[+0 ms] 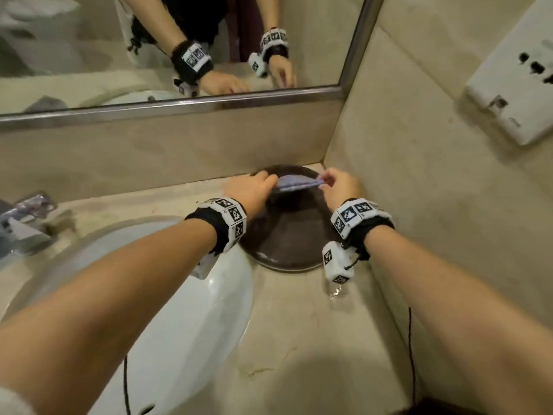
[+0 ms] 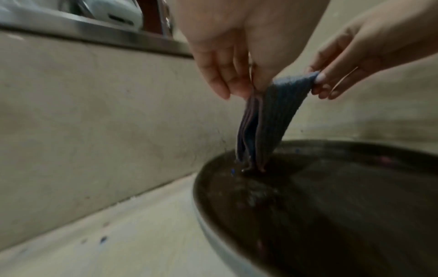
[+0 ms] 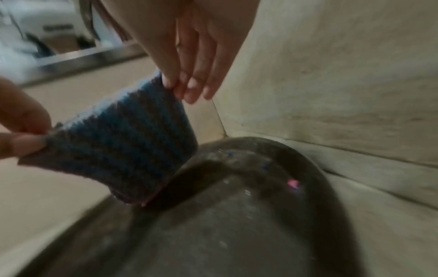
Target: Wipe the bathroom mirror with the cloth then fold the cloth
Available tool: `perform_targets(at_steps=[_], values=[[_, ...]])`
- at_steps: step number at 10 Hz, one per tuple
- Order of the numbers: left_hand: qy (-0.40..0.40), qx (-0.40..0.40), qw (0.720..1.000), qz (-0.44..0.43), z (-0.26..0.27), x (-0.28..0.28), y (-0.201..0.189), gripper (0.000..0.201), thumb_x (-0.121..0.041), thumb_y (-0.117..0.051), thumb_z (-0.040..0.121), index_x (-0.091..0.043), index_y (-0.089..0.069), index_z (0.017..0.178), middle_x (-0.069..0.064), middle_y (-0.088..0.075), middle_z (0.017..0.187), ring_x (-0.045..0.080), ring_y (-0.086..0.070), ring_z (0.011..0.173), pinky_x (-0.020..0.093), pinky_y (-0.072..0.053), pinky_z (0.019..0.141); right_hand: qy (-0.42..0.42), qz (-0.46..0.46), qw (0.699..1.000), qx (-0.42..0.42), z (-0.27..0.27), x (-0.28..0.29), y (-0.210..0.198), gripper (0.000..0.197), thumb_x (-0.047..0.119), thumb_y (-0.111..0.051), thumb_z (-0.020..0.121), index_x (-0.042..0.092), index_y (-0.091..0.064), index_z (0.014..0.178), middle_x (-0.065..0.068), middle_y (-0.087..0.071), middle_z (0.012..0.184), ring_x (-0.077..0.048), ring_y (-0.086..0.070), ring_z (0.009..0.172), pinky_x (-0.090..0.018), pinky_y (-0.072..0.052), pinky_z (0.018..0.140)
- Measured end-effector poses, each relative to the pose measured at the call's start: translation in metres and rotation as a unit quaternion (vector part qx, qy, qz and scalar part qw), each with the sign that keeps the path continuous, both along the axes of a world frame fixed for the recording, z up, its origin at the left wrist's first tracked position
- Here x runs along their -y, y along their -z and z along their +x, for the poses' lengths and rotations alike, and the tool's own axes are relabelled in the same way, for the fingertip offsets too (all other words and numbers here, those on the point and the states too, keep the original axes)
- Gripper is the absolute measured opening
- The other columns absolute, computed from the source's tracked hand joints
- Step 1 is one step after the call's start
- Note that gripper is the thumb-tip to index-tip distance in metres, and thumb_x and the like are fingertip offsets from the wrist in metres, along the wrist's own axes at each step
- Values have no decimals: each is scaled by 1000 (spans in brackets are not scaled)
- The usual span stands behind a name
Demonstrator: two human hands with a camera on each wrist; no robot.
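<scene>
A blue ribbed cloth (image 1: 299, 184), folded into several layers, hangs stretched between both hands in the counter's back right corner. My left hand (image 1: 267, 180) pinches its left top corner and my right hand (image 1: 327, 178) pinches the right one. In the left wrist view the cloth (image 2: 267, 120) hangs down from the left hand (image 2: 237, 88), and its lower edge touches a dark round tray (image 2: 331, 206). The right wrist view shows the right hand (image 3: 180, 86) holding the cloth (image 3: 128, 142) by thumb and fingertips. The mirror (image 1: 119, 40) rises behind, above a steel frame.
The dark tray (image 1: 287, 253) sits against the back wall and the side wall (image 1: 449, 205). A white sink basin (image 1: 179, 295) lies to the left, with chrome fittings (image 1: 24, 223) beyond it. A white socket panel (image 1: 514, 79) is mounted on the right wall. Beige counter (image 1: 299, 339) runs toward me.
</scene>
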State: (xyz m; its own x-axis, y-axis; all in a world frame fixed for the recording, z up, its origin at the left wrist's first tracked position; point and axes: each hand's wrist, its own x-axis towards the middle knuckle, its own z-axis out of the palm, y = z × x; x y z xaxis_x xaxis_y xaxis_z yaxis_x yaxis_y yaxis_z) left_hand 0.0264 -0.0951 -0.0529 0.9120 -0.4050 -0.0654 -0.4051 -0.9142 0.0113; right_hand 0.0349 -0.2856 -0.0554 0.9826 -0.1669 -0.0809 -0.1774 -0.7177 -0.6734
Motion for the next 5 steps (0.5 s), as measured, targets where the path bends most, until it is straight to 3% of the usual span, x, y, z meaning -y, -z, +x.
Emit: perform_targets(at_steps=[1,2,3,4,5], values=[[74,-109,987,90,-9,9,30,23,-19,-43,95,-14,-48,117,11,-56,119,33,-60,101,39,-47,76,-52,-94,982,-158,-7,11,31,15,1,-61,84,10,-71,91,-7,-65,87,-24,-61,87,-21,-39,69],[76,-156,983,65,-14,17,45,21,-24,-43,95,-16,-53,112,10,-60,116,31,-59,102,37,-47,83,-77,-115,962,-234,-10,19,41,13,2,-65,82,14,-69,87,-9,-69,97,-25,-63,98,-21,-40,72],[85,-176,979,50,-14,20,47,23,-27,-47,93,-20,-57,112,8,-61,117,30,-58,104,33,-45,84,-83,-141,956,-244,-9,20,39,23,1,-62,83,20,-61,70,-9,-68,100,-27,-63,99,-24,-44,75],[86,-211,973,38,-17,18,44,24,-32,-50,92,-26,-61,112,4,-61,118,28,-57,106,32,-46,87,-102,-157,946,-264,-11,19,38,23,0,-53,86,17,-68,80,-9,-66,108,-27,-61,95,-28,-47,81],[70,-212,975,3,-18,6,37,25,-35,-51,91,-25,-62,111,4,-63,114,26,-58,105,34,-48,89,-99,-156,947,-262,-7,18,35,19,8,-53,89,6,-69,99,-11,-67,109,-27,-62,96,-30,-50,83]])
